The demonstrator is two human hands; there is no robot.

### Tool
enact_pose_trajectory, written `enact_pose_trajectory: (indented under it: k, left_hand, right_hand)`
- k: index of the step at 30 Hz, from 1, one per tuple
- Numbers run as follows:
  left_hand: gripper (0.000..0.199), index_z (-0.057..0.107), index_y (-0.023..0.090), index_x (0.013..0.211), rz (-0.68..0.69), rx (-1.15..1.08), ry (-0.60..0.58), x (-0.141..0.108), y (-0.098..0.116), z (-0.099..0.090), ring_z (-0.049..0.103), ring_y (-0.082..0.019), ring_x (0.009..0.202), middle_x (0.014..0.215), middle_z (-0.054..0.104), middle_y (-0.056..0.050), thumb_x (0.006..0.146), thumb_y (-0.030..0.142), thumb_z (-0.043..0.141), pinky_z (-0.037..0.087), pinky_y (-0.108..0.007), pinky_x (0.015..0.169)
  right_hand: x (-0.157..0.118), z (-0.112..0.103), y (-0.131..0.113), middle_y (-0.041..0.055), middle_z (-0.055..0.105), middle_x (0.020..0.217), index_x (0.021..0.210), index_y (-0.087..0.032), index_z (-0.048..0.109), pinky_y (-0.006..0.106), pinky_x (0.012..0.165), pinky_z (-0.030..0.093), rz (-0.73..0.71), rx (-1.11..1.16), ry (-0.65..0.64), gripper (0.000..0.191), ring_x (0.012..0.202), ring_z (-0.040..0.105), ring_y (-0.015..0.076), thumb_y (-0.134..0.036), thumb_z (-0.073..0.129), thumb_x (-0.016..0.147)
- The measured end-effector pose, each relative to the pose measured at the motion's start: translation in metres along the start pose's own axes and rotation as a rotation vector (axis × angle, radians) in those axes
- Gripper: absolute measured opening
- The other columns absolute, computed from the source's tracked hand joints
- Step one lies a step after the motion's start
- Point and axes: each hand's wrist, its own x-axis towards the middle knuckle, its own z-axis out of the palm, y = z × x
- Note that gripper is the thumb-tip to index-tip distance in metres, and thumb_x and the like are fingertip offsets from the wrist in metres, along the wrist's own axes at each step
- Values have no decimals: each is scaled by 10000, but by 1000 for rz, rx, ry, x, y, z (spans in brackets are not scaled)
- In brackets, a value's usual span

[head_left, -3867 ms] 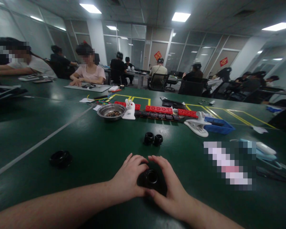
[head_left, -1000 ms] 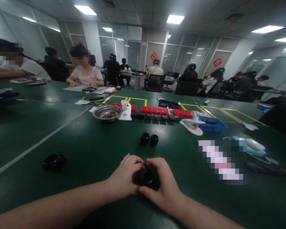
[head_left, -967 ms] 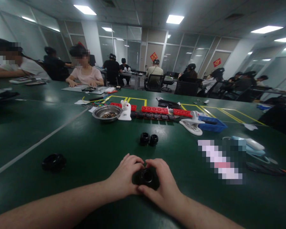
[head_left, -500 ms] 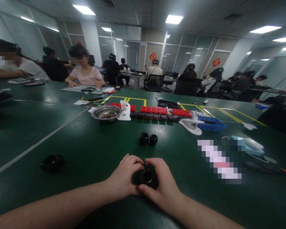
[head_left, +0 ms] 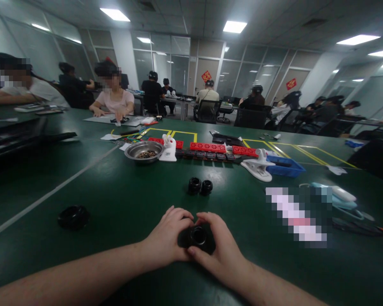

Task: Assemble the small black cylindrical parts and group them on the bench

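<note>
Black ring part [head_left: 198, 236] is low centre in the head view, between the two hands. Left hand [head_left: 170, 233] curls round its left side, right hand [head_left: 221, 242] round its right; right thumb lies at its near edge. Both cupped; can't tell if either actually grips.

Open room beyond the fingertips up to the pair of smaller black rings [head_left: 200, 186], wider gap leftward to the black ring at left [head_left: 73, 217]. Near table edge: can't tell. Far side bounded by steel bowl [head_left: 144, 159], white clamps [head_left: 258, 166], red strips [head_left: 207, 147], blue tray [head_left: 285, 170].

Hole faces up, tilted toward the camera, so hole axis runs that way. Long axis: can't tell, body is partly hidden by hands and dark.
</note>
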Motion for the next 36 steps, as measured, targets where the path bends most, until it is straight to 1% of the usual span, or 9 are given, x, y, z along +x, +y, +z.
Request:
enact_pose_trajectory:
  k: [6, 10, 13, 16, 20, 24, 27, 32, 36]
  left_hand:
    - [501, 578, 223, 969, 20, -9, 6, 0, -2, 0, 438, -254, 1061, 1094, 508, -48, 555, 477, 700, 134, -503, 1027]
    - [419, 586, 211, 910, 8, -1, 11, 0, -1, 1, 439, -250, 1058, 1076, 517, -51, 557, 394, 716, 145, -499, 1025]
    - [453, 576, 223, 960, 2, -2, 4, 0, 1, 1, 440, -248, 1053, 1069, 517, -48, 549, 349, 720, 143, -507, 1023]
    - [471, 562, 234, 996, 10, -7, 12, -1, 2, -1, 442, -238, 1054, 1076, 514, -40, 565, 353, 710, 144, -496, 1027]
    - [428, 581, 208, 916, 16, -5, -5, -1, 1, -2, 436, -249, 1061, 1085, 512, -49, 559, 406, 712, 152, -499, 1023]
    - [382, 585, 204, 870, 9, 3, 11, -2, 2, -2, 442, -252, 1046, 1067, 518, -48, 565, 397, 708, 163, -503, 1018]
    - [410, 582, 220, 920, 5, -6, 9, -2, 3, -2, 444, -255, 1041, 1055, 520, -39, 562, 376, 707, 159, -507, 1020]
    - [499, 553, 238, 1026, 27, -7, 14, -1, 1, -1, 440, -252, 1053, 1075, 514, -39, 571, 379, 700, 152, -503, 1023]
    - [427, 583, 211, 916, 31, 7, 15, -1, 1, -1, 438, -255, 1053, 1080, 514, -53, 568, 431, 700, 157, -505, 1019]
  right_hand:
    - [-1, -6, -4, 127, 431, 1235, 1254, -168, 247, 516, 1003, 228, -148, -23, -47, 629, 1173, 384, 278, -187, 495, 676]
    - [-1, -1, -2, 135, 478, 1131, 1183, -168, 315, 491, 918, 354, -37, -63, 12, 624, 1062, 466, 284, -308, 624, 660]
    - [0, 0, -2, 90, 532, 1007, 1129, -191, 366, 434, 828, 433, 22, -19, 9, 527, 925, 537, 239, -237, 604, 660]
    - [0, -3, -4, 89, 528, 1071, 1189, -202, 311, 476, 920, 354, -55, 26, -31, 566, 996, 517, 236, -143, 511, 663]
    - [-2, -5, -3, 124, 441, 1211, 1250, -179, 246, 509, 986, 263, -91, -6, -40, 634, 1145, 406, 274, -191, 522, 680]
    - [-2, -1, 2, 130, 461, 1165, 1212, -177, 300, 485, 928, 349, -1, -36, 0, 641, 1085, 453, 281, -294, 618, 668]
    - [-2, 2, 4, 100, 516, 1070, 1155, -198, 354, 421, 846, 429, 57, 4, 2, 567, 984, 521, 246, -264, 624, 661]
    - [-1, -2, -3, 100, 506, 1136, 1208, -200, 300, 434, 902, 385, -72, 77, -52, 592, 1049, 496, 239, -140, 487, 649]
    - [-1, -5, -5, 129, 428, 1222, 1246, -174, 257, 478, 950, 324, -88, 16, -31, 638, 1139, 407, 274, -191, 526, 667]
